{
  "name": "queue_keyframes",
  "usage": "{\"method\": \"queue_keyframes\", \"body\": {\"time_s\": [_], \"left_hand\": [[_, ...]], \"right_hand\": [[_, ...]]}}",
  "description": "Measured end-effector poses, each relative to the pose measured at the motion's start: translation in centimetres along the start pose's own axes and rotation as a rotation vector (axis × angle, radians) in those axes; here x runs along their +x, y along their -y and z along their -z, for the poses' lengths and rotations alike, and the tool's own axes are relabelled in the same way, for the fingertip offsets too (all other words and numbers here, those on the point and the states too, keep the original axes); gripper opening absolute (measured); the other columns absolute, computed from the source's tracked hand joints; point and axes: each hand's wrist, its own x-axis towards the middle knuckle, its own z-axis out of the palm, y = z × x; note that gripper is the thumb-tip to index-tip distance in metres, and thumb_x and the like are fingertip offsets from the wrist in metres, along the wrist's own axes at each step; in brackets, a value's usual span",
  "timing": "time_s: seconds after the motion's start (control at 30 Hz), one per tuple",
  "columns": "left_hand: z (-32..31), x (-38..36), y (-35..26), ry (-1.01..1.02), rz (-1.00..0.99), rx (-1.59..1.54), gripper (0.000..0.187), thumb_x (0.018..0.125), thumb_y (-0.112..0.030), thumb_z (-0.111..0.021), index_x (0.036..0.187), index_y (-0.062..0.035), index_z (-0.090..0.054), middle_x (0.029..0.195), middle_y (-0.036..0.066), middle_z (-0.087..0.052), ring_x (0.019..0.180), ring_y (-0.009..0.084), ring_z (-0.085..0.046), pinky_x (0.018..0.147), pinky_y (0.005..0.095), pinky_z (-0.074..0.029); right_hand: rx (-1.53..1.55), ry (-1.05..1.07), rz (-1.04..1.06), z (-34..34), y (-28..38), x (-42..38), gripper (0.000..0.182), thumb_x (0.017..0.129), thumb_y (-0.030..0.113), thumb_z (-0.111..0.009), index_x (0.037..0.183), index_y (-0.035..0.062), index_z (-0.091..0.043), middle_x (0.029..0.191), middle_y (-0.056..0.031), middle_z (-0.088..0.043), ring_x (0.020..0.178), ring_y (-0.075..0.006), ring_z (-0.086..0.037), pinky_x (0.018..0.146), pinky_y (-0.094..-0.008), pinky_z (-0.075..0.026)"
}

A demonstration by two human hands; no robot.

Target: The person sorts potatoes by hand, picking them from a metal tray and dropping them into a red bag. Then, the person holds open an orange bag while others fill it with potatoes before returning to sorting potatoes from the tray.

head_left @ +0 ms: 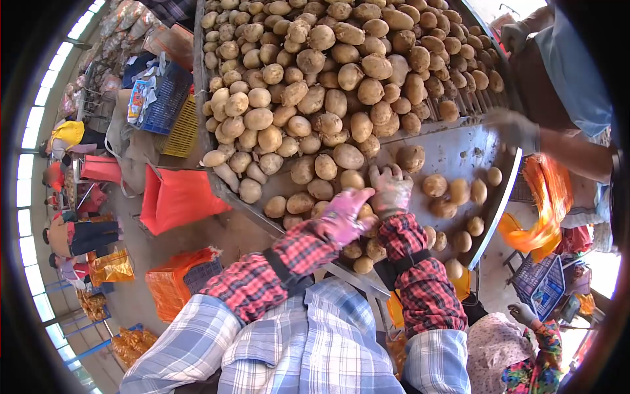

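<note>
Many potatoes [312, 62] are heaped on a metal sorting table [453, 152]. My left hand [348, 213], in a pink glove, is over the potatoes near the table's front edge, its fingers bent around or against a potato; its grip is unclear. Close beside it, my right hand [392, 187], in a dirty grey glove, reaches forward with fingers apart, just below a darker potato [411, 158]. Both forearms wear red checked sleeves. Several loose potatoes lie to the right of my right hand, and others sit beneath and between my hands.
A co-worker's gloved hand [513, 131] is over the table's right side. Left of the table are a red bag [177, 200], a blue crate [167, 98] and a yellow crate [180, 131]. An orange mesh bag [541, 203] hangs at the right. Other people are farther off.
</note>
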Motion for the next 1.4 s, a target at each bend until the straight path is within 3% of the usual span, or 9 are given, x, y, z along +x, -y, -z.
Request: {"method": "queue_keyframes", "body": {"time_s": [0.17, 0.37, 0.53, 0.7, 0.97, 1.1, 1.17, 1.23, 1.4], "left_hand": [[-2.3, 1.3, -0.6, 0.081, -0.027, 0.062, 0.038, 0.095, -0.022, -0.063, 0.131, -0.0104, -0.054, 0.122, 0.017, -0.061, 0.112, 0.0346, -0.061, 0.098, 0.0449, -0.048], [1.5, -1.6, 4.0, 0.176, 0.544, -1.688, 0.029, 0.103, -0.024, -0.05, 0.113, -0.001, -0.065, 0.092, 0.007, -0.068, 0.074, 0.0161, -0.066, 0.062, 0.0318, -0.058], [11.3, -1.7, 6.1, -0.345, 0.315, -0.908, 0.018, 0.098, -0.007, -0.057, 0.113, -0.0016, -0.067, 0.096, 0.006, -0.069, 0.082, 0.0111, -0.066, 0.07, 0.0238, -0.056], [14.2, -0.4, 7.3, -0.031, 0.299, 0.517, 0.05, 0.094, -0.018, -0.059, 0.142, -0.0097, -0.047, 0.127, 0.024, -0.059, 0.112, 0.0415, -0.061, 0.097, 0.042, -0.052], [6.6, 2.5, 6.0, 0.287, 0.006, 0.113, 0.063, 0.091, -0.018, -0.067, 0.148, -0.0203, -0.041, 0.135, 0.02, -0.056, 0.126, 0.0387, -0.054, 0.108, 0.0429, -0.045], [7.9, 2.2, 2.0, 0.107, 0.198, 0.102, 0.054, 0.092, -0.022, -0.064, 0.143, -0.0143, -0.047, 0.138, 0.017, -0.057, 0.121, 0.0383, -0.057, 0.107, 0.0462, -0.045], [7.7, -0.4, 3.6, -0.214, -0.225, 0.639, 0.052, 0.091, -0.028, -0.064, 0.138, -0.0095, -0.051, 0.132, 0.02, -0.059, 0.119, 0.0311, -0.058, 0.095, 0.0424, -0.053], [6.9, -4.2, 2.3, -0.158, -0.245, 0.571, 0.052, 0.092, -0.029, -0.064, 0.139, -0.0108, -0.051, 0.131, 0.015, -0.059, 0.12, 0.0267, -0.057, 0.093, 0.0373, -0.054], [1.7, -9.4, -0.5, 0.204, 0.604, -1.403, 0.046, 0.097, -0.028, -0.067, 0.138, -0.0148, -0.051, 0.122, 0.005, -0.062, 0.106, 0.0201, -0.064, 0.084, 0.0361, -0.058]], "right_hand": [[0.181, 0.098, -0.292, 0.5, -3.4, -2.9, 0.029, 0.077, 0.033, -0.073, 0.096, 0.0127, -0.064, 0.095, -0.0135, -0.068, 0.101, -0.0351, -0.065, 0.079, -0.0473, -0.051], [0.474, -0.265, -0.317, 3.5, -9.7, 3.5, 0.026, 0.087, 0.028, -0.069, 0.107, 0.0135, -0.06, 0.098, -0.0163, -0.065, 0.099, -0.0351, -0.064, 0.083, -0.0481, -0.051], [0.481, -0.117, -0.21, -0.6, -7.5, 1.8, 0.033, 0.088, 0.027, -0.069, 0.114, 0.0107, -0.057, 0.107, -0.018, -0.063, 0.105, -0.0387, -0.06, 0.09, -0.0465, -0.05], [0.375, -0.108, -0.349, -3.2, -9.5, -7.4, 0.036, 0.084, 0.02, -0.068, 0.117, 0.0096, -0.057, 0.105, -0.0167, -0.063, 0.103, -0.038, -0.061, 0.089, -0.0473, -0.05], [0.648, -0.451, -0.448, -0.9, -2.4, -16.2, 0.028, 0.081, -0.001, -0.07, 0.107, 0.0092, -0.064, 0.09, -0.004, -0.058, 0.075, -0.0154, -0.056, 0.07, -0.0298, -0.049], [0.802, -0.401, -0.583, 0.7, -0.3, -17.2, 0.026, 0.083, -0.001, -0.069, 0.107, 0.0083, -0.063, 0.091, -0.0016, -0.057, 0.073, -0.0129, -0.056, 0.067, -0.0291, -0.049], [1.459, -0.198, -1.032, 2.4, 0.4, -17.6, 0.026, 0.087, 0.002, -0.069, 0.111, 0.0094, -0.061, 0.095, -0.001, -0.057, 0.074, -0.0107, -0.056, 0.067, -0.0285, -0.051], [1.675, -0.323, -0.95, 2.8, 2.7, -18.1, 0.024, 0.095, 0.021, -0.064, 0.115, 0.009, -0.06, 0.095, -0.0017, -0.06, 0.081, -0.0128, -0.061, 0.075, -0.0295, -0.052], [1.025, -0.147, -0.024, 4.4, 7.7, -16.4, 0.052, 0.093, 0.026, -0.063, 0.138, 0.0046, -0.051, 0.138, -0.0174, -0.055, 0.129, -0.0353, -0.052, 0.109, -0.0422, -0.041]]}}
